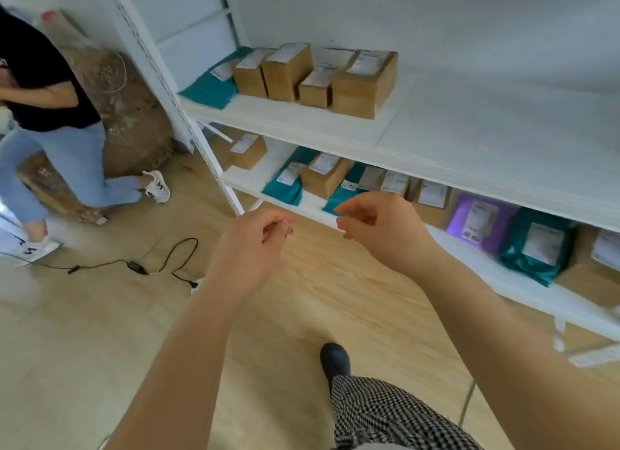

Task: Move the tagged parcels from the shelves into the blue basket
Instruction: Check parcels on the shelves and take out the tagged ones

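Left hand (255,245) and right hand (375,224) raised side by side before lower shelf (312,204) front edge, fingers loosely curled, holding nothing, likely readying a reach. Parcels (322,177) lined along both shelves, labels outward for reading. Blue basket out of view.

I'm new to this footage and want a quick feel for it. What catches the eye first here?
Two bare hands, the left hand and the right hand, hover empty in the middle of the view, in front of the lower shelf. Behind them, brown boxes cluster on the upper shelf, while a purple bag stands out among teal bags below. Another person stands at far left.
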